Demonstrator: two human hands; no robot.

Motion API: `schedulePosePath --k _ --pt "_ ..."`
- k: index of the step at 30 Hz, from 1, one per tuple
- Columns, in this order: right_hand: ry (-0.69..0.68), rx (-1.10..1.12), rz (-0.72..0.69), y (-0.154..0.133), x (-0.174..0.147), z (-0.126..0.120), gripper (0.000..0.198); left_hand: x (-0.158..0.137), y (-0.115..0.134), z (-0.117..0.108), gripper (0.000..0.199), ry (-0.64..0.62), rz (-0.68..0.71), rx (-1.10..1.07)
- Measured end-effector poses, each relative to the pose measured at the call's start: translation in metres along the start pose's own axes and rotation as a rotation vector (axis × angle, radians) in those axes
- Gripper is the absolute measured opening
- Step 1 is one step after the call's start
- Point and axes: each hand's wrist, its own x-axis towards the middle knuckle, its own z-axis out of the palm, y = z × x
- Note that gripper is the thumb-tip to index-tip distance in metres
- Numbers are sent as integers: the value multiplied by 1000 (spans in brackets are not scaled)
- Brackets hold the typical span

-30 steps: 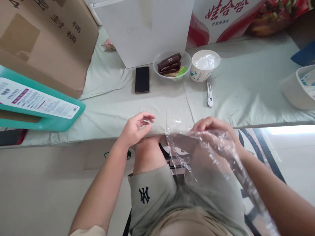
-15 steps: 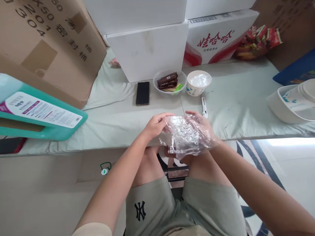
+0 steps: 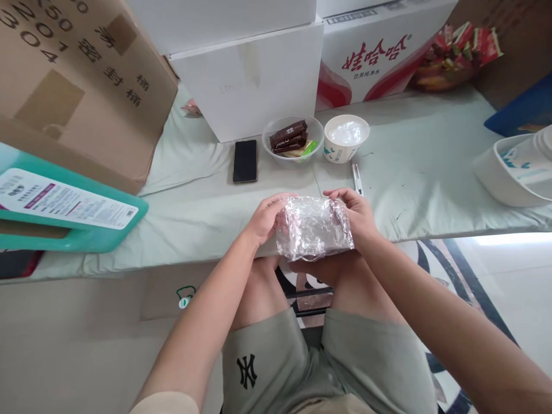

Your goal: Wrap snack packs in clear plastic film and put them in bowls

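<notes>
A crinkled sheet of clear plastic film (image 3: 317,230), perhaps a bag, is stretched between my hands over the front edge of the table. My left hand (image 3: 266,219) pinches its left side, the fingers partly behind the film. On the other side my right hand (image 3: 354,210) grips the right edge, thumb and fingers closed on it. Just beyond my right hand lies a white utility knife (image 3: 357,178). A paper cup (image 3: 340,150) with clear plastic in it stands behind the knife. Left of the cup is a clear bowl (image 3: 268,150) holding brown wrapped bars (image 3: 290,135).
A black phone (image 3: 245,161) lies left of the bowl. At the left stand a green jug (image 3: 129,233) and a large cardboard box (image 3: 129,144). White boxes (image 3: 259,86) line the back. A white tub (image 3: 485,178) with cups sits at the right edge.
The plastic film has shifted slightly left and is held flatter, its lower edge less loose. My right hand has moved left with it. The view has shifted a little.
</notes>
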Motion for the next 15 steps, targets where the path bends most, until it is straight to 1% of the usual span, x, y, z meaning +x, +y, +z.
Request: schedulePosePath --k 3,5,8,11,13,14,15 --pt "27 30 -28 5 3 -1 24 3 -4 -5 29 108 31 -141" --pt "35 13 -52 10 4 -1 21 3 -4 -8 36 127 20 -193" --pt "29 -60 -78 17 6 -2 17 0 -1 -8 62 39 -42 -231" --pt "17 -204 -194 22 10 -5 9 -3 1 -4 88 -14 -19 -189" --pt "0 -294 -276 27 12 -11 17 -5 1 -1 109 -11 -8 -108" --pt "-8 -316 -291 29 12 -15 25 -5 2 1 115 -2 -11 -73" --pt "-17 -320 -287 31 12 -19 32 -5 2 2 117 6 -20 -54"
